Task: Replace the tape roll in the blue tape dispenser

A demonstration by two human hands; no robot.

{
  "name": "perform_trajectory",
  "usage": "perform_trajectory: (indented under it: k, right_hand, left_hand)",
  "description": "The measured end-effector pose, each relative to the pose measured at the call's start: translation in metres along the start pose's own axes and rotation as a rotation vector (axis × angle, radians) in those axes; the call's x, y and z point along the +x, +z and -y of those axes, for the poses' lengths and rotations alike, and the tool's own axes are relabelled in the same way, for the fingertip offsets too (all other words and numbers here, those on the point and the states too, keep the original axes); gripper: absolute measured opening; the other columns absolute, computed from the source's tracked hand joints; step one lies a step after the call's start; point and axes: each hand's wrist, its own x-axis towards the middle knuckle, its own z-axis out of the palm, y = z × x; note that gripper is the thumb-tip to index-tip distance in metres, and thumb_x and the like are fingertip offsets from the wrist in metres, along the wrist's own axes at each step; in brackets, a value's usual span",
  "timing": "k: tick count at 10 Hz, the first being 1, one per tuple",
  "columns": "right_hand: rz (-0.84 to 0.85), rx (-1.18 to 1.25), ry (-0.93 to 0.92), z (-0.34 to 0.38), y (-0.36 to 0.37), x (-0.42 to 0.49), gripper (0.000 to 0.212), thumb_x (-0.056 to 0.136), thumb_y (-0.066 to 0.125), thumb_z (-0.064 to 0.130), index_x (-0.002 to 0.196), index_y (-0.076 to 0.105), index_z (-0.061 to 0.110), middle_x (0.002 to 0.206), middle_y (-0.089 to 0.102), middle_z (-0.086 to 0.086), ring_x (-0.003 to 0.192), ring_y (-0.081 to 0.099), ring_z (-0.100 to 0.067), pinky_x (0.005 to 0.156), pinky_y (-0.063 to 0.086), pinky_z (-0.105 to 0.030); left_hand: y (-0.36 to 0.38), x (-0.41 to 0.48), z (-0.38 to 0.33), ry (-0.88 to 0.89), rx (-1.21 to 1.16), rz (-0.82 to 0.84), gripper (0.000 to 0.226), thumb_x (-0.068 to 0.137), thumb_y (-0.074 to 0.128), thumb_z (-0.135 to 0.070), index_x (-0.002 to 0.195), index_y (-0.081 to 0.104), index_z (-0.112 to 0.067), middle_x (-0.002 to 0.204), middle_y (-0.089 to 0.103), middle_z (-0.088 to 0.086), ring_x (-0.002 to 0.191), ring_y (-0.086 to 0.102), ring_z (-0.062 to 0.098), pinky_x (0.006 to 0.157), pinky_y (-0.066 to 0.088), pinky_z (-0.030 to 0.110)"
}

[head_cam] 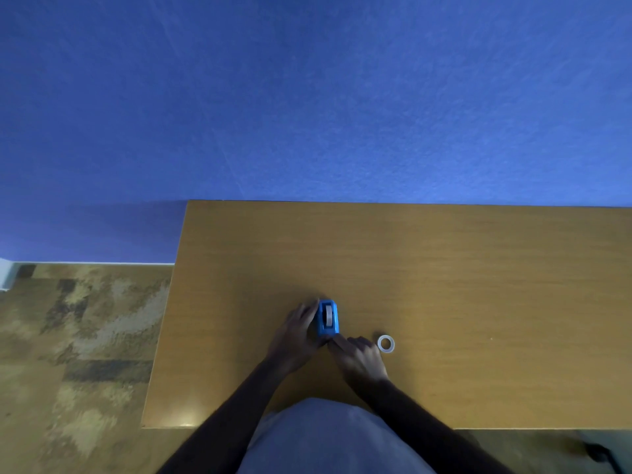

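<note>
The blue tape dispenser (328, 319) stands on the wooden table (444, 268), its long axis pointing away from me, with a roll of tape (328, 316) seated in its slot. My left hand (297, 333) wraps the dispenser's left side and near end. My right hand (359, 357) lies just below and right of it, fingers curled, fingertips touching the dispenser's near end. A small clear tape ring (386, 344) lies flat on the table right of my right hand, apart from it.
The table's left edge (164, 316) drops to a patterned floor (78, 336). A blue wall (307, 97) rises behind the far table edge. A dark object (596, 451) sits on the floor at lower right.
</note>
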Motion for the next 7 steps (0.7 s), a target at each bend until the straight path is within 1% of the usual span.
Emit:
perform_trajectory:
  k: [1, 2, 3, 4, 5, 6, 7]
  right_hand:
    - [0.068, 0.0, 0.043, 0.0, -0.001, -0.003, 0.021, 0.077, 0.076, 0.008, 0.093, 0.073, 0.021, 0.083, 0.068, 0.003, 0.049, 0.063, -0.019, 0.043, 0.05, -0.033]
    - [0.104, 0.003, 0.079, 0.0, -0.003, -0.006, 0.023, 0.076, 0.074, 0.007, 0.095, 0.073, 0.021, 0.084, 0.069, 0.003, 0.05, 0.064, -0.019, 0.043, 0.049, -0.033]
    - [0.178, 0.04, 0.128, 0.003, -0.009, -0.008, 0.03, 0.074, 0.073, 0.01, 0.101, 0.072, 0.024, 0.088, 0.071, 0.004, 0.05, 0.066, -0.019, 0.041, 0.048, -0.032]
    - [0.229, 0.042, 0.16, 0.007, -0.013, -0.011, 0.035, 0.069, 0.082, 0.011, 0.098, 0.071, 0.026, 0.09, 0.072, 0.005, 0.05, 0.068, -0.019, 0.038, 0.047, -0.031]
    - [0.3, -0.001, 0.21, 0.011, -0.015, -0.014, 0.025, 0.067, 0.086, 0.013, 0.08, 0.068, 0.024, 0.084, 0.071, 0.003, 0.047, 0.068, -0.02, 0.035, 0.044, -0.03]
    - [0.313, 0.01, 0.252, 0.013, -0.018, -0.019, 0.026, 0.064, 0.087, 0.012, 0.069, 0.063, 0.021, 0.08, 0.069, 0.001, 0.045, 0.067, -0.022, 0.033, 0.042, -0.03]
    - [0.354, 0.133, 0.319, 0.008, -0.022, -0.027, 0.024, 0.063, 0.082, 0.012, 0.065, 0.06, 0.019, 0.077, 0.067, -0.001, 0.046, 0.066, -0.026, 0.033, 0.039, -0.03]
  left_hand:
    - [0.006, -0.001, 0.005, 0.01, -0.014, -0.001, 0.111, 0.079, 0.046, -0.08, 0.168, 0.028, -0.016, 0.164, 0.044, 0.009, 0.152, 0.042, 0.028, 0.12, 0.041, 0.042]
    - [0.01, -0.002, 0.008, 0.014, 0.004, -0.012, 0.109, 0.082, 0.048, -0.08, 0.168, 0.029, -0.016, 0.164, 0.045, 0.007, 0.152, 0.043, 0.026, 0.12, 0.042, 0.042]
    - [0.019, -0.001, 0.018, -0.002, 0.029, -0.027, 0.103, 0.086, 0.055, -0.076, 0.167, 0.032, -0.018, 0.161, 0.048, 0.005, 0.149, 0.048, 0.025, 0.118, 0.048, 0.046]
    - [0.024, -0.004, 0.021, -0.029, 0.063, -0.021, 0.101, 0.086, 0.061, -0.07, 0.166, 0.032, -0.018, 0.162, 0.047, 0.006, 0.15, 0.046, 0.027, 0.117, 0.048, 0.046]
    - [0.028, -0.012, 0.021, -0.029, 0.085, -0.014, 0.1, 0.089, 0.077, -0.051, 0.168, 0.026, -0.017, 0.171, 0.037, 0.009, 0.159, 0.036, 0.029, 0.126, 0.04, 0.044]
    - [0.03, -0.021, 0.022, -0.021, 0.059, -0.049, 0.098, 0.092, 0.079, -0.039, 0.169, 0.024, -0.014, 0.175, 0.031, 0.011, 0.163, 0.029, 0.029, 0.13, 0.032, 0.041]
    - [0.029, -0.033, 0.024, -0.002, 0.093, -0.165, 0.09, 0.094, 0.074, -0.025, 0.168, 0.026, -0.012, 0.17, 0.038, 0.016, 0.158, 0.036, 0.036, 0.126, 0.036, 0.045]
